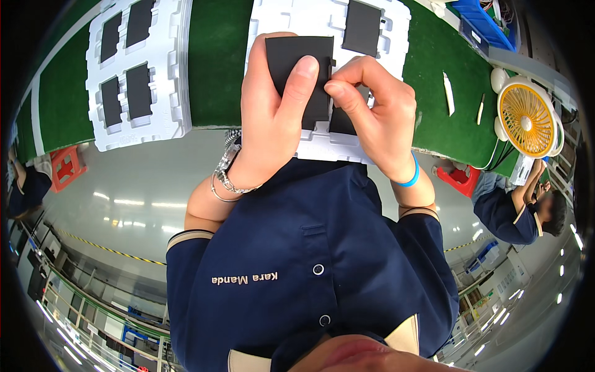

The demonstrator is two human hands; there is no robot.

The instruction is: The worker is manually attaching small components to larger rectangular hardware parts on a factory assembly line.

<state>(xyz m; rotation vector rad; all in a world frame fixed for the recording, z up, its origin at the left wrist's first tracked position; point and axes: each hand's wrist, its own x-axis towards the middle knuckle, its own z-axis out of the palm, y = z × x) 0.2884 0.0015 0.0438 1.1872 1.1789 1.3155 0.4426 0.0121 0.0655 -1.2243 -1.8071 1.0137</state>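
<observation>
A flat black rectangular piece is held over a white moulded tray. My left hand grips it from the left, with the thumb lying across its face. At its right edge, just below a small dark tab, my right hand pinches with thumb and forefinger; whatever lies between those fingertips is too small to make out. Another black piece lies in the tray's far right part, and one more is partly hidden beneath my hands.
To the left, stacked white trays carry several black pieces. On the green mat at right lie a white slim tool and a smaller one. Beyond them are a yellow-fronted fan and a blue bin. A co-worker sits at far right.
</observation>
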